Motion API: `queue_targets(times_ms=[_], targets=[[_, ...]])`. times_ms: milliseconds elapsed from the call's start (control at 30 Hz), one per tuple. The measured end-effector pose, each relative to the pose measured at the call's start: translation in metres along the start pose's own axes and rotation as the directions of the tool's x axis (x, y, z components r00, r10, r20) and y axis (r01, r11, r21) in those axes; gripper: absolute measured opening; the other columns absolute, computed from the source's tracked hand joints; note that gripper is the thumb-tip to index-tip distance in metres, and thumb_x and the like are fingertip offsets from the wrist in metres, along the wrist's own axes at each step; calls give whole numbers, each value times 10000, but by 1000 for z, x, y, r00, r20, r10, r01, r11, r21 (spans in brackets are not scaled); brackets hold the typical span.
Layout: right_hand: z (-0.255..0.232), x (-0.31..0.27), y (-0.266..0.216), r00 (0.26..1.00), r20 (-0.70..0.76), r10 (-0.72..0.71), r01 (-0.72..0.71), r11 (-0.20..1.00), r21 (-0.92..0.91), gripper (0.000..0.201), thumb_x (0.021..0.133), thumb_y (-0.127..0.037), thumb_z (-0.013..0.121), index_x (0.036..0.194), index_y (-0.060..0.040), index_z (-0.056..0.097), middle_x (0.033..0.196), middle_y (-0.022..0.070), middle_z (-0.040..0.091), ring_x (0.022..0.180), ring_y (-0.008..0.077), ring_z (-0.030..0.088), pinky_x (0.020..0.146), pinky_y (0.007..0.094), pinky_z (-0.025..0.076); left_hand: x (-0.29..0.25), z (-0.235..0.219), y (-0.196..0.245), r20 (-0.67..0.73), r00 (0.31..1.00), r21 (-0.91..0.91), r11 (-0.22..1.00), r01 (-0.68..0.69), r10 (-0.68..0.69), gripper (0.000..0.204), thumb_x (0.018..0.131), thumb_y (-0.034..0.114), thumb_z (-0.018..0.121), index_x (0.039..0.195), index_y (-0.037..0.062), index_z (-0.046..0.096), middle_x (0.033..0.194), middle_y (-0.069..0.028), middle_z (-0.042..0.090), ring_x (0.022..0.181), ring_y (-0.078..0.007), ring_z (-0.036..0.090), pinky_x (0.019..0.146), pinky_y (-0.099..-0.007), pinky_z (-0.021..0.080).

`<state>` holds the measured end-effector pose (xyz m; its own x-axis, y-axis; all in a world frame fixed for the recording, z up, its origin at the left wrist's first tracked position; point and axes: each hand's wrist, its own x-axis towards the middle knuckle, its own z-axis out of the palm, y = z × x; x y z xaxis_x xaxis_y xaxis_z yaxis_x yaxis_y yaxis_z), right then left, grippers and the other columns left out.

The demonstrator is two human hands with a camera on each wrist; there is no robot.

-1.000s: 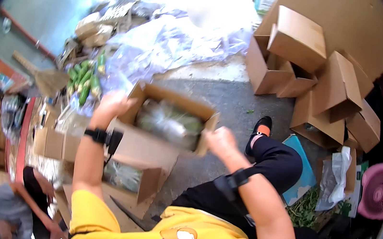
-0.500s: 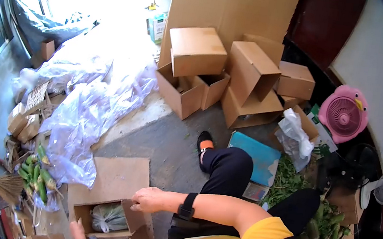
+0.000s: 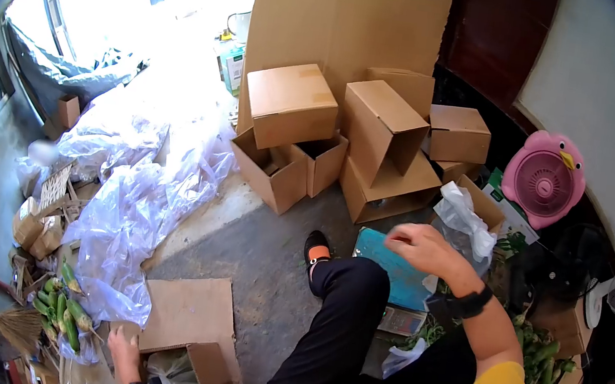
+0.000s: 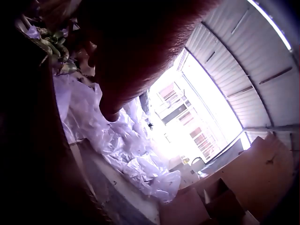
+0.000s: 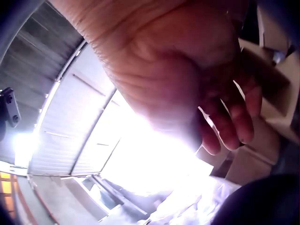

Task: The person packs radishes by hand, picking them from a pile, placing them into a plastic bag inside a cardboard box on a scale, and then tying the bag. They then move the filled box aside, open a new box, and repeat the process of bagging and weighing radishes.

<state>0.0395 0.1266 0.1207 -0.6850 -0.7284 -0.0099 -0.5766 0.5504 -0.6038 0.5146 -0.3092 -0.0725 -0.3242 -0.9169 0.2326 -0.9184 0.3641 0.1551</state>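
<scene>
Right hand (image 3: 428, 248): fingers loosely bent, empty, over blue board (image 3: 379, 267) | left hand (image 3: 123, 354): fingers relaxed beside near-left box (image 3: 210, 369), contact unclear | bagged bundle (image 3: 175, 369) inside box | apparently between placements; next calls for a right-hand grasp | change: right hand moved right, off box flap

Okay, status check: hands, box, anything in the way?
Left hand beside open box. Right hand empty, above blue board. Bag inside box, nothing seen blocking it from above.
</scene>
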Motion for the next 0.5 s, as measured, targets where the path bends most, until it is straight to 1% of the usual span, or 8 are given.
queue_targets(times_ms=[67,167,200,267,300,367,400,500], targets=[[-12,-19,38,994,-35,108,-109,994,-20,239,802,-260,579,869,-40,643,826,152,643,793,295,618,679,356,472,33,8,29,193,953,-163,965,-204,234,463,701,212,714,1081,-17,584,1112,-209,555,1092,-384,475,935,-423,388],[-16,-47,96,962,-41,272,-271,962,18,228,803,-233,583,849,-16,632,779,139,638,715,255,618,649,342,472,54,4,116,166,897,-351,875,-334,409,421,717,200,683,1066,-18,594,1088,-224,571,1052,-376,511,919,-409,404],[-16,-56,113,962,-44,269,-268,963,24,228,803,-233,583,849,-16,632,779,139,638,715,255,618,649,342,472,63,9,143,146,868,-443,816,-372,475,419,722,199,673,1071,-20,593,1077,-229,577,1033,-374,526,914,-406,411],[-15,-68,140,903,-20,430,-417,885,207,221,813,-204,599,843,13,623,732,97,632,650,179,599,610,307,469,78,13,204,170,824,-539,751,-381,540,448,732,194,657,1116,-21,576,1100,-235,576,1034,-356,544,920,-395,415],[-13,-73,150,904,-16,428,-416,885,210,221,813,-204,599,843,13,623,732,97,632,650,179,599,610,307,469,87,22,233,193,817,-608,720,-334,543,475,740,194,652,1153,-19,556,1122,-231,573,1060,-340,540,926,-387,413],[-11,-81,164,838,47,544,-514,757,404,187,837,-180,583,875,-2,626,770,35,636,645,105,584,536,236,437,102,36,290,246,803,-729,650,-216,543,525,753,191,644,1219,-13,513,1165,-212,564,1106,-307,528,942,-370,402],[-8,-84,170,838,51,543,-514,755,407,187,837,-180,583,875,-2,626,770,35,636,645,105,584,536,236,437,109,39,318,276,793,-778,610,-148,543,547,759,188,640,1248,-8,490,1186,-198,559,1125,-290,519,954,-360,393],[2,-91,191,772,68,632,-582,660,475,192,842,-168,575,898,11,616,774,46,632,650,103,578,544,238,442,137,47,393,372,805,-830,553,67,461,597,753,101,614,1314,28,423,1227,-146,528,1010,-226,553,784,-298,454]])
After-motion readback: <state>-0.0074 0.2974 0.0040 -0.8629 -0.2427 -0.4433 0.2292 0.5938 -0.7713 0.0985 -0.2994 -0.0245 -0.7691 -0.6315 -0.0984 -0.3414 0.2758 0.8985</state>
